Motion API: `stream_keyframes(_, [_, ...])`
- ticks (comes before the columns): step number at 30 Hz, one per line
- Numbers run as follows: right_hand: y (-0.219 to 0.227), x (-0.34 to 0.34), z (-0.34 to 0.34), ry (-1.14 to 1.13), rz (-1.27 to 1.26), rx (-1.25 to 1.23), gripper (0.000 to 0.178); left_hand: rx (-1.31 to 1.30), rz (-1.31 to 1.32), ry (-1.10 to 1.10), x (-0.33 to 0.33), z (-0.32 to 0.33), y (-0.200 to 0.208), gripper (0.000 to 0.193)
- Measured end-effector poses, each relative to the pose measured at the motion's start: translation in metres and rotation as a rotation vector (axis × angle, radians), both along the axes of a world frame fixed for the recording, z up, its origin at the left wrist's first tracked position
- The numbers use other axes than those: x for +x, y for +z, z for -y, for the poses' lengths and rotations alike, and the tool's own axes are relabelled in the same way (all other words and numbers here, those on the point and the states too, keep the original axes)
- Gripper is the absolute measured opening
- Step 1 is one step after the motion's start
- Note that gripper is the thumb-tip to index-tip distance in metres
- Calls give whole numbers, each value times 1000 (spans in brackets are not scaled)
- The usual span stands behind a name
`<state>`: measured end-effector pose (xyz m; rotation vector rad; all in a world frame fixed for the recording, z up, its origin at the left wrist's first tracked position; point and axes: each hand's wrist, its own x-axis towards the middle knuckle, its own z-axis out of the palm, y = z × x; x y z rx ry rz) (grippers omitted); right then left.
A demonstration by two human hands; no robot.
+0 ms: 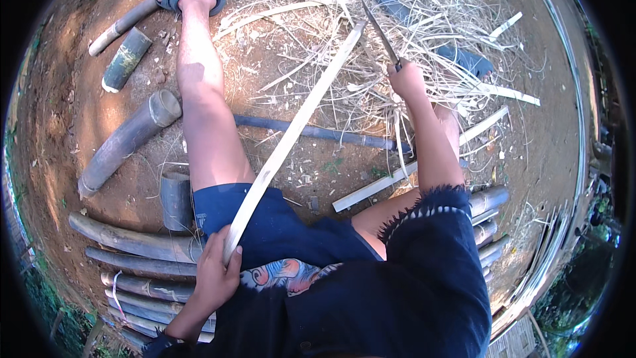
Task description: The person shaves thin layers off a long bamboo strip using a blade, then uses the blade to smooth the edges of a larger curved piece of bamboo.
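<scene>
A long pale bamboo strip (295, 129) runs from my lap up and away to the right. My left hand (217, 268) is closed around its near end, close to my waist. Out to the right, my right hand (407, 79) grips the handle of a knife (380, 34), its long dark blade pointing up and to the left. The blade's tip is near the far end of the strip; I cannot tell whether they touch. Below the knife and around it lies a heap of thin pale shavings (437, 13).
Dark bamboo poles (136, 235) lie stacked at the lower left, with more at the right of my hip. Cut bamboo sections (126, 59) rest beside my outstretched left leg. A dark pole (324, 134) crosses the ground between my legs. Long thin strips (576, 106) line the right side.
</scene>
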<state>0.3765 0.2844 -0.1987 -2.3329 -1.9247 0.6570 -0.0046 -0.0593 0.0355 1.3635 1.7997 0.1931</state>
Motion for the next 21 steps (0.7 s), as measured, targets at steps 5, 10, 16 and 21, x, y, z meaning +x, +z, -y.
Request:
stream_keyframes(5, [58,-49,102,220,-206,209,29,-170,324,29,1,-19,-8,42])
stream_keyframes(10, [137,-90,232,753,-267,210,68,-641,932,458,0,-32,-7,30])
stream_keyframes(16, [135,-86,251,936,-153,466,46,-847,1114,645,4,-25,-1,23])
stream_keyframes(21, [122,-71,220,547,-60,65,36,-808,1068,600,12,-30,2,21])
